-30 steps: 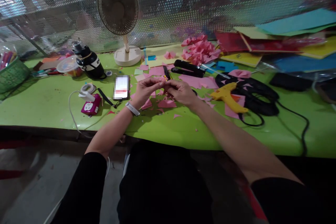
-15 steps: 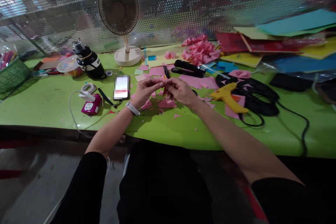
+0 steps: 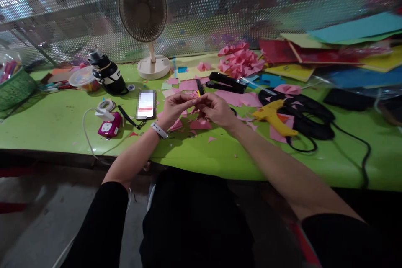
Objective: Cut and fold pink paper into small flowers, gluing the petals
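My left hand (image 3: 178, 107) and my right hand (image 3: 214, 109) meet fingertip to fingertip above the green table. Both are closed in a pinch on what looks like a small piece of pink paper (image 3: 195, 96), mostly hidden by the fingers. Pink paper scraps (image 3: 201, 124) lie below and around the hands. Just beyond the fingertips is a dark-bladed tool with a yellow part (image 3: 200, 87), partly covered. A black stapler (image 3: 226, 83) rests behind my right hand. Further back sits a heap of folded pink paper pieces (image 3: 240, 60).
A yellow glue gun (image 3: 276, 117) and its black cord lie to the right. Left of my hands are a phone (image 3: 146, 104), a purple plug adapter (image 3: 109, 125) and a black bottle (image 3: 109, 76). A fan (image 3: 153, 68) stands behind; coloured sheets (image 3: 354, 29) are stacked at the back right.
Hardly anything differs. The fingers of both hands have shifted slightly at the pinch, and the whole view has moved a touch.
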`<state>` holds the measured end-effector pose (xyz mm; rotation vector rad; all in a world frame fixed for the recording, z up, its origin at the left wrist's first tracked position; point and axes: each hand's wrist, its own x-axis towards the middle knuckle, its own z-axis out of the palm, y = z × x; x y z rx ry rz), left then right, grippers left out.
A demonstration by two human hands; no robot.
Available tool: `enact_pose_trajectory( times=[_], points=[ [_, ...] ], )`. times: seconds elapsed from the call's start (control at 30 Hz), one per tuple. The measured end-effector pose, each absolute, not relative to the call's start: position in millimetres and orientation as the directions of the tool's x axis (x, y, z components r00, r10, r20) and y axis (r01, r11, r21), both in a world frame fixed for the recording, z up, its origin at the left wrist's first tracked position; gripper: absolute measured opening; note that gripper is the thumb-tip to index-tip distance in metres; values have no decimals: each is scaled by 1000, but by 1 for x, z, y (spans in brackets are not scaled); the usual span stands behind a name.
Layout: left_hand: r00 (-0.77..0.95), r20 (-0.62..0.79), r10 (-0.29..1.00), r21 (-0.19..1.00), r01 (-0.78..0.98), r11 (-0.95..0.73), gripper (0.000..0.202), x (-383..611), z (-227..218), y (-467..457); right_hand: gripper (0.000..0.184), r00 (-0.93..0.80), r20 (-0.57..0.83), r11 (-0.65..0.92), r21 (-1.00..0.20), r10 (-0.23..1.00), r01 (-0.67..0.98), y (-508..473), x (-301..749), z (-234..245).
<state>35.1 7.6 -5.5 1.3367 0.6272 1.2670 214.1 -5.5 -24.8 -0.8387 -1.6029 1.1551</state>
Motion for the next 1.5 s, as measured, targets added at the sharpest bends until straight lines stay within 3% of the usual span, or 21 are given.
enact_pose_trajectory(
  times=[0.4, 0.6, 1.1, 1.23, 1.4, 1.5],
  points=[
    [274, 325, 905, 922, -306, -239, 26, 35, -8, 9, 30, -356, 302, 337, -941, 884, 41, -7, 214, -19],
    [257, 307, 916, 927, -297, -227, 28, 35, -7, 9, 35, -290, 333, 370, -926, 897, 82, -7, 213, -23],
    [90, 380, 921, 893, -294, -340, 28, 29, -5, 20, 13, -94, 455, 445, -771, 885, 455, 4, 229, -17],
    [112, 380, 918, 898, -282, -337, 27, 28, -7, 22, 8, 76, 448, 339, -767, 891, 545, 17, 241, -20],
    [170, 386, 907, 900, -284, -330, 21, 28, -11, 23, 6, 252, 277, 65, -781, 927, 621, 36, 259, -30],
    [176, 343, 923, 910, -306, -280, 23, 29, -11, 23, 6, 327, 237, -59, -723, 915, 688, 43, 267, -37]
  ],
)
